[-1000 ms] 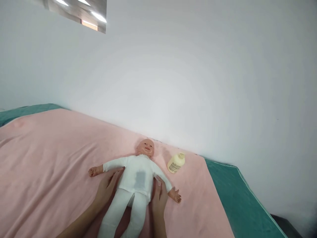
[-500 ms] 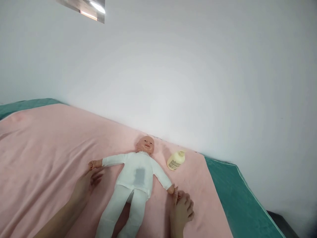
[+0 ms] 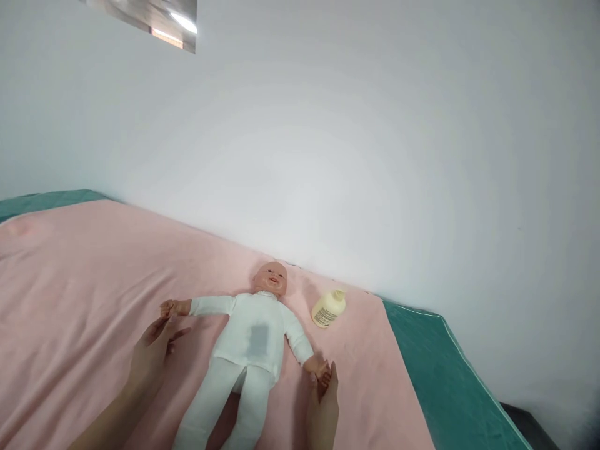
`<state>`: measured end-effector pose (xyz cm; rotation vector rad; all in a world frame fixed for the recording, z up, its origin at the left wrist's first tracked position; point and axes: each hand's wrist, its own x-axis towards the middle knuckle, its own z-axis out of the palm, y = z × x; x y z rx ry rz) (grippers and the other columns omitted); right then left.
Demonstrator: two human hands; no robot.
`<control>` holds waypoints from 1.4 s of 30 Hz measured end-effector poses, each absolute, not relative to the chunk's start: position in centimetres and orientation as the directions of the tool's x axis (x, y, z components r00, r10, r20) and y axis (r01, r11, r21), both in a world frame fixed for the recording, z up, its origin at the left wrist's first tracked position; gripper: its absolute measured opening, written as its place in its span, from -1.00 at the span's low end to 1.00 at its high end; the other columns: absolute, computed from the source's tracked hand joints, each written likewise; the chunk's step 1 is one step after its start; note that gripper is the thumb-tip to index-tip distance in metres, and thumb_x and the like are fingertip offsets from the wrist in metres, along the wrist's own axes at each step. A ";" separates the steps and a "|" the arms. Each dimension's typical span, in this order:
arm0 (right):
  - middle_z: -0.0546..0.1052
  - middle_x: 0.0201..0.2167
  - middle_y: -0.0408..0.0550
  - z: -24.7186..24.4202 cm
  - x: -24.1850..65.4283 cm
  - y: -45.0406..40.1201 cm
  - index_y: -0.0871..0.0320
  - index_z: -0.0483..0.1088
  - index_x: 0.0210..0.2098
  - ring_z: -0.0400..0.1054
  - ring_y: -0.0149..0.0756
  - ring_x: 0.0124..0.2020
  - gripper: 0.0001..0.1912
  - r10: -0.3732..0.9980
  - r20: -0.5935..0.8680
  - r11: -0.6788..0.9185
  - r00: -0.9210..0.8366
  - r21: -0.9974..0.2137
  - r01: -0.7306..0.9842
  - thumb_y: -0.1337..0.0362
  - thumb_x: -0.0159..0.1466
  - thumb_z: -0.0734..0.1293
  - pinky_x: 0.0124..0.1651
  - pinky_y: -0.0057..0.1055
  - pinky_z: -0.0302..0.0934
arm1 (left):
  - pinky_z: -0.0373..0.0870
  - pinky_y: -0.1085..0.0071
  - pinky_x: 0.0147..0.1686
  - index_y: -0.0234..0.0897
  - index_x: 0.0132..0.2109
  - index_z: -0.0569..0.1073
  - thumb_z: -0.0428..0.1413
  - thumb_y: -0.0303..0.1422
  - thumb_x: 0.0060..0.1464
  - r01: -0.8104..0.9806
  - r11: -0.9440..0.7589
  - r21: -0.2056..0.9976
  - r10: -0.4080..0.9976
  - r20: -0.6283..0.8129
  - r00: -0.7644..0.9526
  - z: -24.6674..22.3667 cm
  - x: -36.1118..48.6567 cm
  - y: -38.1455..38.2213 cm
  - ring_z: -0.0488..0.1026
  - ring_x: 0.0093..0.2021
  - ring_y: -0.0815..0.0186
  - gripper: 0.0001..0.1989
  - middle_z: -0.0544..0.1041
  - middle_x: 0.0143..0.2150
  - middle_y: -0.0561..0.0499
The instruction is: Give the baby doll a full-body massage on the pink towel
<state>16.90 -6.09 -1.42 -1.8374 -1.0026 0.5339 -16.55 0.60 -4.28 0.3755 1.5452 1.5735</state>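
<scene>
A baby doll [image 3: 237, 328] in a white long-sleeved top and white trousers lies on its back, arms spread, with a grey patch on its chest. My left hand [image 3: 152, 350] holds the doll's hand at the left from below, thumb and fingertip pinched at it. On the other side my right hand [image 3: 323, 409] has its thumb and fingers around the doll's other hand [image 3: 320, 369]; part of its grip is hidden. The doll's feet are out of view below.
A pale yellow bottle [image 3: 328, 308] stands right of the doll's head. Beneath everything is a pink sheet [image 3: 107, 262] over a green mattress [image 3: 435, 362]. A white wall [image 3: 328, 156] rises directly behind.
My right hand has turned and shifted left, its fingers now around the doll's hand instead of spread beside it. My left hand has moved slightly up. The view has shifted a little.
</scene>
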 end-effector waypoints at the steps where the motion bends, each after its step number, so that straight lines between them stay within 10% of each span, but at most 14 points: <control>1: 0.39 0.11 0.21 -1.1 16.5 -6.1 0.25 0.15 0.23 0.33 0.01 0.09 -0.25 0.821 0.058 -0.187 0.568 -0.913 0.363 -0.15 0.24 0.12 0.03 -0.16 0.26 | 0.21 0.50 -0.63 -0.20 0.05 0.49 0.27 -0.04 -0.11 -0.322 0.184 0.929 0.732 -0.348 -0.586 -3.8 -16.4 0.5 0.48 -0.37 0.20 -0.42 0.58 -0.27 -0.10; 9: 0.30 0.22 0.00 1.7 14.5 -5.6 0.12 0.13 0.28 0.24 -0.12 0.19 -0.35 0.853 0.188 -0.061 0.487 -0.890 0.452 -0.01 0.28 0.17 0.16 -0.25 0.20 | 0.20 0.52 -0.55 -0.25 0.02 0.48 0.24 -0.06 -0.06 -0.193 -0.032 0.981 0.776 -0.097 -0.623 1.0 -14.5 1.1 0.48 -0.35 0.27 -0.46 0.53 -0.12 -0.06; 14: 0.43 0.10 -0.01 2.3 12.0 -4.9 0.08 0.33 0.14 0.33 -0.13 0.11 -0.54 0.864 0.293 0.046 0.408 -0.855 0.517 0.06 0.30 0.23 0.07 -0.27 0.29 | 0.29 0.45 -0.51 -0.17 -0.07 0.56 0.21 -0.12 -0.01 0.203 -0.006 0.979 0.925 0.082 -0.372 1.5 -11.8 -0.3 0.45 -0.48 0.25 -0.63 0.54 -0.48 0.05; 19: 0.49 0.02 -0.07 0.1 9.9 -3.9 0.05 0.35 0.12 0.39 -0.21 0.03 -0.64 0.790 0.613 0.381 0.024 -0.522 0.763 0.25 0.36 0.19 0.24 -0.08 0.08 | 0.46 0.39 -0.12 -0.01 -0.06 0.58 0.10 -0.28 0.11 0.346 -0.337 0.876 0.942 0.315 0.118 -1.2 -9.3 -1.8 0.51 -0.02 0.17 -0.74 0.52 0.07 0.07; 28: 0.49 0.02 -0.05 -1.6 8.5 -3.6 0.11 0.33 0.14 0.35 -0.22 0.09 -0.62 0.682 0.707 0.483 -0.188 -0.242 0.841 0.38 0.37 0.14 0.17 -0.12 0.17 | 0.23 0.30 0.20 -0.09 0.02 0.55 -0.01 -0.34 0.17 0.427 -0.418 0.802 0.897 0.292 0.331 -1.3 -8.8 -0.8 0.38 0.16 0.23 -0.66 0.45 0.12 0.13; 33: 0.48 0.04 -0.05 -1.0 9.3 -3.9 0.04 0.38 0.10 0.35 -0.19 0.09 -0.65 0.741 0.665 0.451 -0.093 -0.390 0.803 0.29 0.37 0.16 0.19 -0.09 0.17 | 0.42 0.34 -0.02 -0.03 -0.08 0.60 0.13 -0.24 0.06 0.332 -0.280 0.901 0.959 0.246 0.141 -0.3 -9.8 -1.0 0.51 -0.03 0.14 -0.72 0.53 0.03 0.13; 37: 0.36 0.17 0.03 0.3 11.6 -4.4 0.09 0.31 0.17 0.26 -0.10 0.17 -0.54 0.811 0.470 0.170 0.347 -0.758 0.630 0.08 0.34 0.19 0.12 -0.17 0.25 | 0.38 0.43 -0.48 -0.10 -0.03 0.58 0.22 -0.13 -0.04 0.287 0.019 0.958 0.974 0.047 -0.223 1.1 -13.0 -0.6 0.46 -0.50 0.24 -0.60 0.57 -0.49 0.07; 42: 0.41 0.11 0.07 0.6 15.6 -4.2 0.19 0.30 0.16 0.33 -0.09 0.09 -0.40 0.767 0.155 -0.034 0.623 -0.959 0.281 -0.06 0.27 0.22 0.02 -0.31 0.30 | 0.38 0.40 -0.49 -0.25 -0.15 0.58 0.31 -0.09 -0.20 -0.241 0.106 0.965 0.839 -0.217 -0.499 2.3 -15.9 -0.5 0.46 -0.44 0.21 -0.54 0.59 -0.33 -0.06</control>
